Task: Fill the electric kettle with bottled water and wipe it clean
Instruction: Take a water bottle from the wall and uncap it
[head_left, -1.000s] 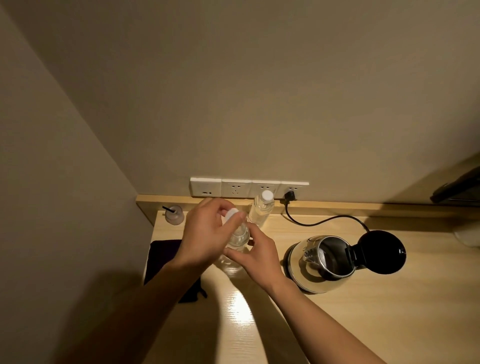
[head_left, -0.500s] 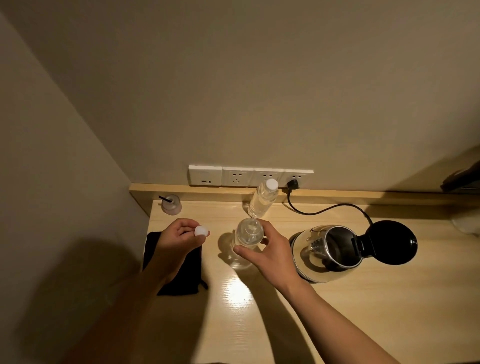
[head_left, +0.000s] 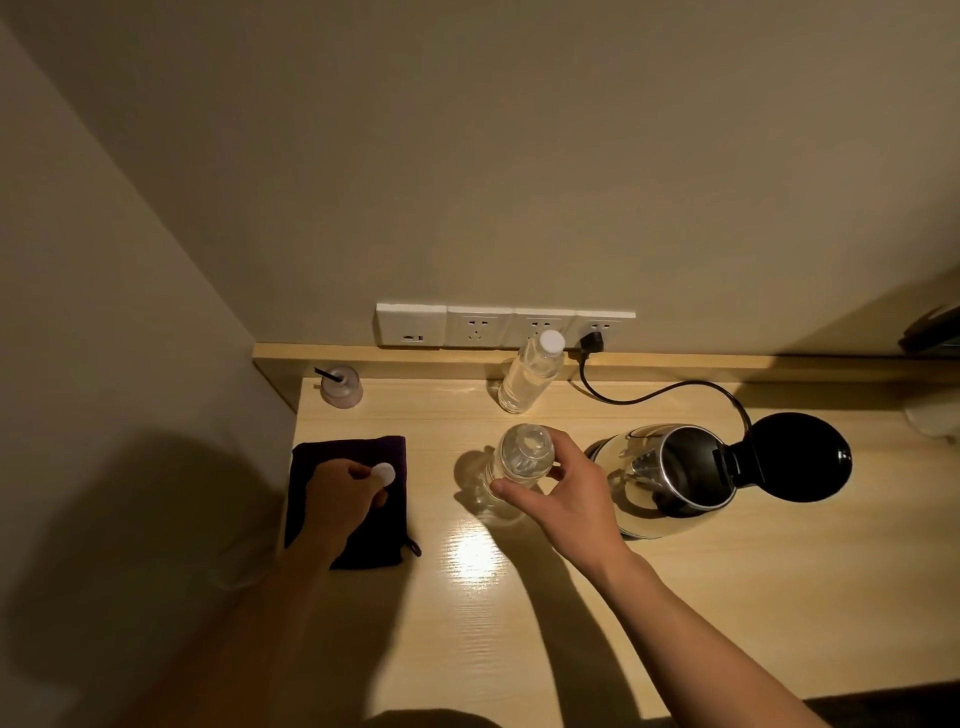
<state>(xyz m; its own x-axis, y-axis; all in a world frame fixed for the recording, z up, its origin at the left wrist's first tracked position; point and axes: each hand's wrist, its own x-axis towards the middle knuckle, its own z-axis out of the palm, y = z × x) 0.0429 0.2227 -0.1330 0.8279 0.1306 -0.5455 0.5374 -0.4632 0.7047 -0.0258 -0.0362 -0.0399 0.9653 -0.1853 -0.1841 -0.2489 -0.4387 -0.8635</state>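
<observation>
An uncapped clear water bottle (head_left: 514, 460) stands upright on the wooden desk (head_left: 675, 597), and my right hand (head_left: 566, 493) grips it around the shoulder. My left hand (head_left: 343, 491) pinches the bottle's white cap (head_left: 385, 472) above a dark folded cloth (head_left: 387, 525) at the desk's left side. To the right of the bottle sits the steel electric kettle (head_left: 670, 473) with its black lid (head_left: 802, 457) flipped open. A second, capped water bottle (head_left: 530, 376) stands near the back ledge.
A row of wall sockets (head_left: 483, 326) runs above the ledge, with the kettle's black cord (head_left: 654, 395) plugged in. A small cup with a black straw (head_left: 340, 385) sits in the back left corner. The wall closes off the desk's left side.
My left hand took the cap off the bottle and carried it left and down over the dark cloth. My right hand kept hold of the bottle.
</observation>
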